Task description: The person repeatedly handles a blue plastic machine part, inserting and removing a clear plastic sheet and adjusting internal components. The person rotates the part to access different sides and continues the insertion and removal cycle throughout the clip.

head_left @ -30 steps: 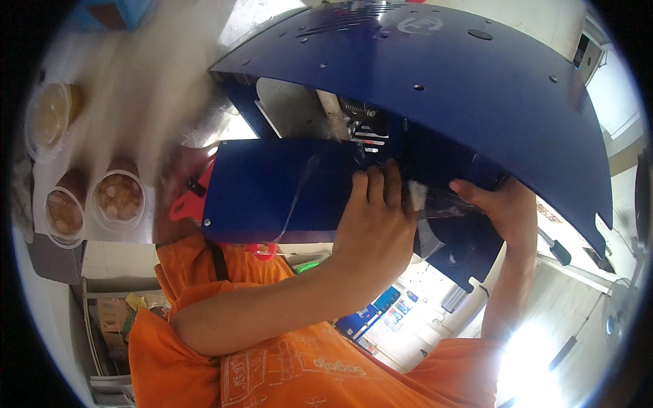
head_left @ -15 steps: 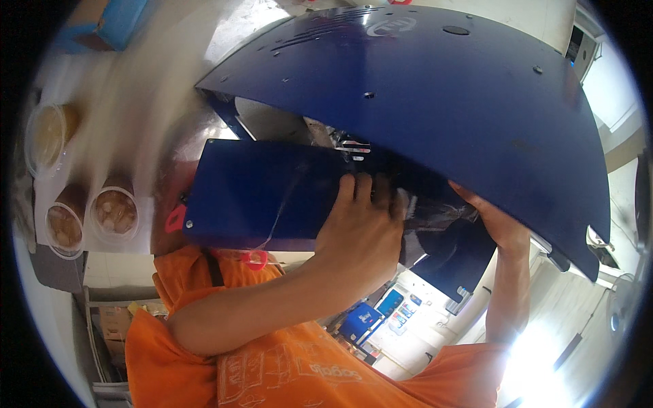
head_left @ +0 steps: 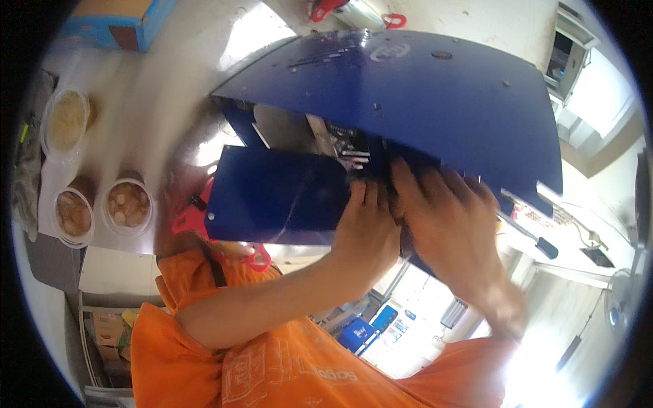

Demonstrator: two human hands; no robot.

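A dark blue metal machine cover spans the upper middle, above a smaller blue panel. Between them a gap shows metal parts. My left hand is at the panel's right end, its fingers bent together into the dark gap. What they close on is hidden. Close beside it, my right hand reaches under the cover's lower edge. Its fingers are bent and blurred, with the tips partly lost in shadow, so its grip does not show.
On the left surface stand two clear cups, a near one and another, with brownish contents. Behind them is a clear tub of something pale yellow. A blue box lies farther back. Red clips or handles show below the panel.
My right hand has moved left from the cover's lower right edge to beside my left hand in the gap. My left hand stays at the panel's end. The whole view has shifted slightly.
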